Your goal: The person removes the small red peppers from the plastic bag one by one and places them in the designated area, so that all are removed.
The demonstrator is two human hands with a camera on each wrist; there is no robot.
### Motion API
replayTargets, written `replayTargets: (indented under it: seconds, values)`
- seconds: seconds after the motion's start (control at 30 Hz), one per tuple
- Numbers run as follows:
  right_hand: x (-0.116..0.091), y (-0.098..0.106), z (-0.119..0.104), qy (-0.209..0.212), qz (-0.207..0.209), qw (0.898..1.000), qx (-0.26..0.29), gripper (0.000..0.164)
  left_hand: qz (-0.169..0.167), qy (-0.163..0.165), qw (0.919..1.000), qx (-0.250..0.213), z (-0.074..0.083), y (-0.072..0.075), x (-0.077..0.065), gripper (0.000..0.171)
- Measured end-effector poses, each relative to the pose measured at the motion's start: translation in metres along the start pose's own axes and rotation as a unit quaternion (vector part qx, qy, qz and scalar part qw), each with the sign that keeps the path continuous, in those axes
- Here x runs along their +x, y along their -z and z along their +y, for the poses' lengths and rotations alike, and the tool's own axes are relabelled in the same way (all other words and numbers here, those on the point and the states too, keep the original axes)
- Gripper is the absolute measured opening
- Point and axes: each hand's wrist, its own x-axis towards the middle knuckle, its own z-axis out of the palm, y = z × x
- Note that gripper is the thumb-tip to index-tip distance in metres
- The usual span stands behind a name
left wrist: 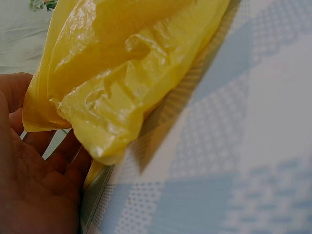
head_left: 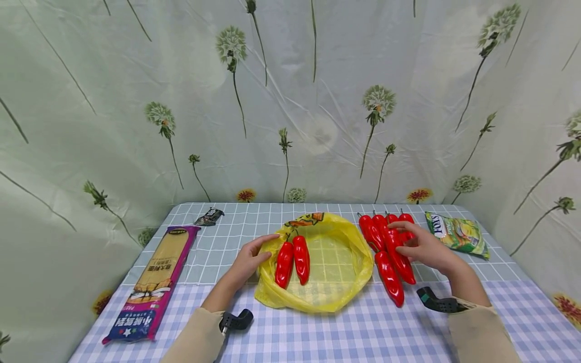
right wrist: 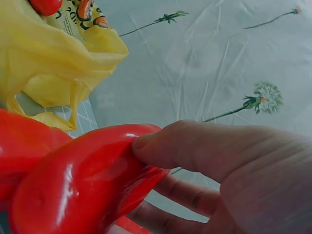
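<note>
The right hand holds a long red pepper near the right side of the desk, the thumb laid on its skin and the other fingers around its far side. The pepper's long axis runs away from the person and slants a little leftward, its tapered tip pointing toward the person and to the right. It lies among at least 4 other red peppers just beside a yellow plastic bag; the nearest of these, a loose pepper, points its tip the same way.

The left hand touches the left rim of the yellow plastic bag, thumb and forefinger well apart — a wide, loose pose. Inside the bag, near that hand, lie 2 peppers with their stems toward the far side: the left pepper tips slightly left, the right pepper slightly right.

Beyond the right hand, a green packet reads "FOXS", its lettering turned sideways. At the left, a long pasta packet slants from far right to near left — "PAS" and some Chinese characters show on it. A small black wrapper lies behind it, its print too small to read.
</note>
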Motion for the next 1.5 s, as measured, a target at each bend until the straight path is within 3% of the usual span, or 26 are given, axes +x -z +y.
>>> replayTargets:
  seconds: [0.57, 1.5]
  values:
    - [-0.006, 0.006, 0.008, 0.001, -0.039, 0.999, -0.015, 0.061, 0.004, 0.003, 0.9999, 0.009, -0.002, 0.001, 0.000, 0.048]
    - [-0.006, 0.007, 0.021, -0.041, -0.081, 0.996, -0.017, 0.061, 0.011, 0.008, 0.9998, 0.011, -0.002, 0.000, 0.000, 0.047]
